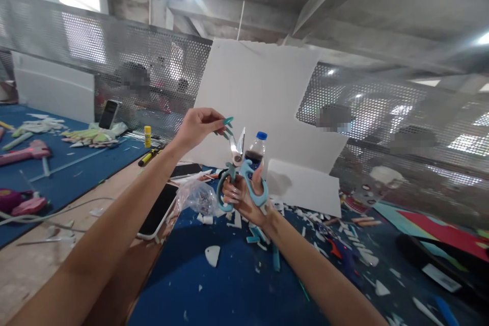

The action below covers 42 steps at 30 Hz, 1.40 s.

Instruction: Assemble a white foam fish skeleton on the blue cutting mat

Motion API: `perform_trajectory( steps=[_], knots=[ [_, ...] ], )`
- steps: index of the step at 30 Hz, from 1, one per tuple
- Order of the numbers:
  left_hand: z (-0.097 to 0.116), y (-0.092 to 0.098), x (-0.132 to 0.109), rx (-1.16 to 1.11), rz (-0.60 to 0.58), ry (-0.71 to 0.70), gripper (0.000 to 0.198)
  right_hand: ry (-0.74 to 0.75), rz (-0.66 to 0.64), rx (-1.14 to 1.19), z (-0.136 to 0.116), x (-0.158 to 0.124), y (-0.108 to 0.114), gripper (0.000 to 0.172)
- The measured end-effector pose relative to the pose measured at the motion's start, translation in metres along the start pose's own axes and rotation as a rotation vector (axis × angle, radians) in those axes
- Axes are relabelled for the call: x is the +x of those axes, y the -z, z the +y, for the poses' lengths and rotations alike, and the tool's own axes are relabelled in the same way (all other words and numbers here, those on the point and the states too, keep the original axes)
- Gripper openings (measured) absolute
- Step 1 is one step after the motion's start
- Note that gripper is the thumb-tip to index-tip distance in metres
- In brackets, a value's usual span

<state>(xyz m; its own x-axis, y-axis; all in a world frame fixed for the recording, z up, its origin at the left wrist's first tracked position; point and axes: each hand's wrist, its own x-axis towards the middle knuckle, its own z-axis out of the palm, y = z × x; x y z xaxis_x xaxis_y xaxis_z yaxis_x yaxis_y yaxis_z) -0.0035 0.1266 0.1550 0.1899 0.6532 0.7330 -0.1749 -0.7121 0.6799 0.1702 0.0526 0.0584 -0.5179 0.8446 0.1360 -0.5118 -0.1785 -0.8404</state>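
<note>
Forearms (114, 232) are outstretched; spread scissors (236, 157) are gripped by the right hand (247, 202), a green piece (228, 121) by the left hand (198, 125). Trimming seems in hand; blade alignment is needed next.

- The left forearm (107, 234) was bare and slender, narrowing evenly towards a bare left wrist (176, 148).
- The left hand (198, 125) was also bare, with slim fingers.
- The right forearm (309, 262) was uncovered and slender too, tapering to a bare right wrist (269, 220).
- The right hand (248, 204) was bare, its fingernails (234, 194) glossy and catching the light.
</note>
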Motion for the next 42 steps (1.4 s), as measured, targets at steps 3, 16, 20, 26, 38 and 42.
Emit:
perform_trajectory(
  steps=[3,16,20,26,38,42],
  knots=[
    [-0.004,0.0,0.0,-0.005,0.009,-0.01,0.01,-0.011,0.015,-0.003,0.0,0.0,0.002,0.052],
    [-0.006,0.002,0.003,0.033,0.024,-0.047,0.017,-0.033,0.018,-0.011,0.002,-0.01,0.012,0.049],
    [-0.004,0.001,0.002,0.029,0.03,-0.058,0.015,-0.033,0.035,-0.039,0.001,-0.008,0.011,0.052],
    [0.002,-0.001,0.0,0.062,0.032,-0.047,0.01,-0.039,0.101,-0.174,0.002,-0.006,0.011,0.056],
    [-0.005,0.004,0.004,0.142,0.049,-0.045,0.008,-0.298,0.468,-0.989,0.012,-0.007,0.01,0.031],
    [-0.021,0.003,0.003,0.244,-0.152,0.076,0.006,-0.356,0.559,-1.38,0.017,0.015,0.008,0.033]
  ],
)
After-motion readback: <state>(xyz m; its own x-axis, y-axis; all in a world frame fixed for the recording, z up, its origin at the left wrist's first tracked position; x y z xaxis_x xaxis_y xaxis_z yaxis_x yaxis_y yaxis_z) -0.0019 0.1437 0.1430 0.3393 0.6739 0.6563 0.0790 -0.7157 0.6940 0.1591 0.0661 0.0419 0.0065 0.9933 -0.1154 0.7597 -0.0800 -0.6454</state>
